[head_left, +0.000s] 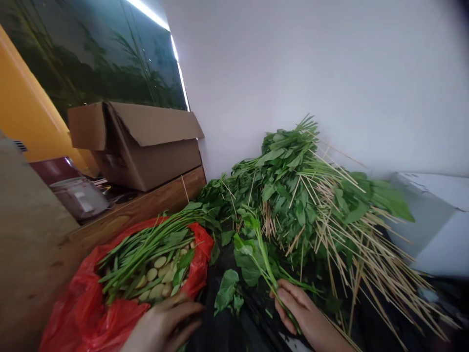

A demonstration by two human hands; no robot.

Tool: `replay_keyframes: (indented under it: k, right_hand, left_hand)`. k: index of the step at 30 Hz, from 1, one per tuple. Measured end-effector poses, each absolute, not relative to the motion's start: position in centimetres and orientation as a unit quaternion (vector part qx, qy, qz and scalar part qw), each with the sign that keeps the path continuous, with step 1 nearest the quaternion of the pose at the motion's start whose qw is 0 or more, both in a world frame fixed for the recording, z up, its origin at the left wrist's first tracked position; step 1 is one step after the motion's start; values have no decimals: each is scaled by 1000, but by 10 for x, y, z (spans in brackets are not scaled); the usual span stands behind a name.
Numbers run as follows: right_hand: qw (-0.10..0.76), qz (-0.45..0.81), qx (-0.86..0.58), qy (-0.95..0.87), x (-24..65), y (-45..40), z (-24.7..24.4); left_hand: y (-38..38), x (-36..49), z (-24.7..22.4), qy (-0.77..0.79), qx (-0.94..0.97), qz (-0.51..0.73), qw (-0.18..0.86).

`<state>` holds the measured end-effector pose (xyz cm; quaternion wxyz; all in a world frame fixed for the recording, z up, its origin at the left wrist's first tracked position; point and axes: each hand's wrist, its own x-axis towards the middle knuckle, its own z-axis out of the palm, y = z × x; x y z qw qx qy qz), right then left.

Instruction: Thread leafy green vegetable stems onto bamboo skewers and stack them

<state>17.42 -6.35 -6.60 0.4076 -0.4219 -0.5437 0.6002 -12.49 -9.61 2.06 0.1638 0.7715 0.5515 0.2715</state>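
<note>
My right hand is closed around the lower end of a green leafy stem, which slants up and left with its leaves at the top. My left hand hovers at the front edge of a red plastic bag, slightly blurred, its fingers loosely bent and apart with nothing visible in them. Inside the bag lie long green stems and pale round slices. Between my hands a loose leaf rests on black plastic sheeting.
Beyond my right hand rises a big heap of leafy greens on thin wooden skewers, their bare ends pointing right and forward. An open cardboard box sits on a wooden ledge, near a whitish tub. At right stands a white box.
</note>
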Motion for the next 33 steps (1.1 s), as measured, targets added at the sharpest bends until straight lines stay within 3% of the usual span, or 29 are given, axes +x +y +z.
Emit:
replay_keyframes:
  k: [8, 15, 25, 28, 33]
  right_hand:
    - [389, 578, -428, -576, 175, -65, -65]
    - [389, 571, -436, -577, 175, -64, -60]
    - [378, 492, -501, -603, 171, -68, -55]
    - [393, 482, -497, -606, 174, -69, -57]
    - [401, 585, -398, -583, 180, -65, -66]
  left_hand:
    - [-61, -19, 7, 382, 868, 291, 131]
    - [-50, -6, -13, 358, 898, 253, 48]
    - [-48, 0, -44, 368, 880, 290, -83]
    - [-50, 2, -47, 404, 852, 328, -54]
    - [-41, -26, -27, 524, 725, 442, 71]
